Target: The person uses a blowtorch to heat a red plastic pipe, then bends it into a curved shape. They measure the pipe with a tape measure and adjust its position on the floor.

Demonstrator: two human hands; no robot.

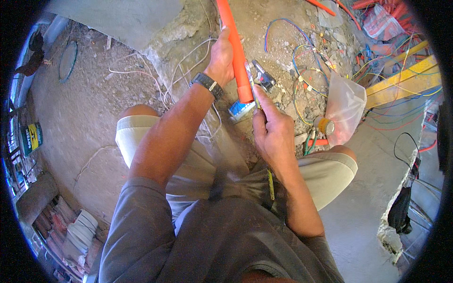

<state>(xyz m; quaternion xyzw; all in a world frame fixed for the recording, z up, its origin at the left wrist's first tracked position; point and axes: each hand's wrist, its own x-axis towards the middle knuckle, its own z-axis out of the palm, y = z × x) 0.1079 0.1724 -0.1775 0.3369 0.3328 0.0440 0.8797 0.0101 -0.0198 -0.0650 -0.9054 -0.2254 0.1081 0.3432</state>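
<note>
An orange plastic pipe [236, 52] slants down from the top edge, and my left hand [222, 56] is wrapped round it. My right hand [273, 127] is closed on a slim, blade-like tool [250, 81], its index finger stretched along it. The tool lies against the right side of the pipe near its lower end; its exact kind is hard to make out. Just under that end is a blue-and-white can [241, 110], partly covered by the pipe. A small black-and-silver object [263, 75] rests on the rubble beside the tool.
Coloured wires [302, 56] loop over the rubble at the right. A clear plastic bag [347, 106] stands by a small round container [324, 126]. Yellow beams [401, 82] and orange pipe pieces [391, 16] lie beyond. White cable [165, 89] trails on the left.
</note>
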